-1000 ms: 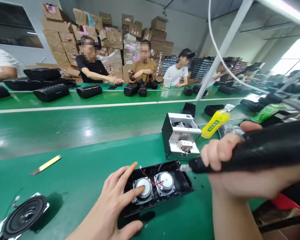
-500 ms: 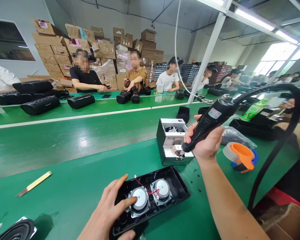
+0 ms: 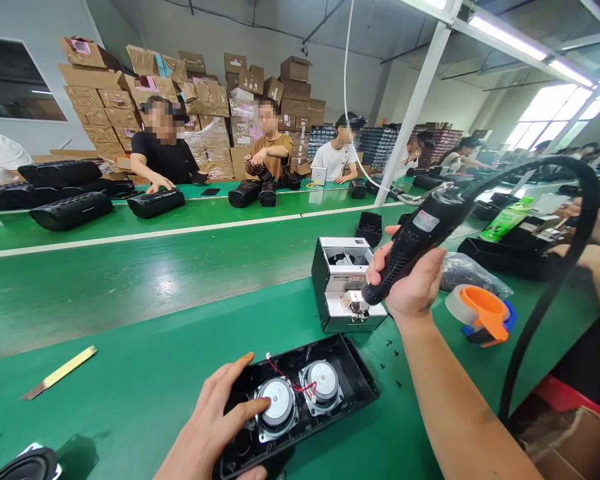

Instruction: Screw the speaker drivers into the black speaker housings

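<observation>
A black speaker housing (image 3: pixel 353 377) lies on the green bench with two round silver drivers (image 3: pixel 300 397) and a red wire inside. My left hand (image 3: pixel 215 423) rests on its left end, fingers spread, a fingertip on the left driver. My right hand (image 3: pixel 413 283) is closed round a black electric screwdriver (image 3: pixel 417 237) with a thick black cable. Its tip touches the outlet of a small white screw feeder box (image 3: pixel 347 287) behind the housing.
Loose screws (image 3: pixel 390 363) lie right of the housing. An orange tape dispenser (image 3: pixel 485 313) and a plastic bag sit at right, a yellow strip (image 3: pixel 60 373) at left, a loose speaker driver (image 3: pixel 27 465) bottom left. Several people work across the conveyor belt (image 3: pixel 130 267).
My right hand has lifted the screwdriver from the housing's right end to the screw feeder. The view has shifted; my left hand stays on the housing.
</observation>
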### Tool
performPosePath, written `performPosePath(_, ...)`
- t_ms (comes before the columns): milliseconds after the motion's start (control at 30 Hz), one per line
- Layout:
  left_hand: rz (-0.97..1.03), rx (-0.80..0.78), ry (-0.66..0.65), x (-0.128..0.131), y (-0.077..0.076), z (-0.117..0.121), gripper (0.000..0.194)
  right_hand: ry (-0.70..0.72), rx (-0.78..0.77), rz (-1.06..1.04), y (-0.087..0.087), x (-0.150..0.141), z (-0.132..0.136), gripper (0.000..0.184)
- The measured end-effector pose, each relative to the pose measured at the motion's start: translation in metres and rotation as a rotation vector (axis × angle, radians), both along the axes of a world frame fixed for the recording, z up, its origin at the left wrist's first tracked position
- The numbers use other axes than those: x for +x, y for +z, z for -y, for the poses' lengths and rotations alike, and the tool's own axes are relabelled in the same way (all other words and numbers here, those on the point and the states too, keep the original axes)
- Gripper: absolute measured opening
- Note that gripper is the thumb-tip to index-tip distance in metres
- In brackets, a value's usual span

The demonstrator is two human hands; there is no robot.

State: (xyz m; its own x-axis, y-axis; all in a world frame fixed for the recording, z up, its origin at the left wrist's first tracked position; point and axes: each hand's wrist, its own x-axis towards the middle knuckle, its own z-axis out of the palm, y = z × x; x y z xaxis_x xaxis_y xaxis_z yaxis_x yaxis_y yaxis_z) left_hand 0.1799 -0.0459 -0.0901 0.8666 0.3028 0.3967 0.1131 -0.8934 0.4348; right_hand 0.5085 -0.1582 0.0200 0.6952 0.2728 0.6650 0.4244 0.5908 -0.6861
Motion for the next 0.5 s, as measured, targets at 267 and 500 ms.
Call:
performPosePath(267,-0.037,-0.021,0.047,-0.003,-0.005,0.000,0.045,0.022,-0.018,-0.003,-0.008,-0.010,0.007,0.074)
performPosePath(500,-0.062,-0.097,0.011,-0.007,0.008,0.005,0.046,0.031,-0.026,-0.015,0.003,-0.020,0.023,0.076)
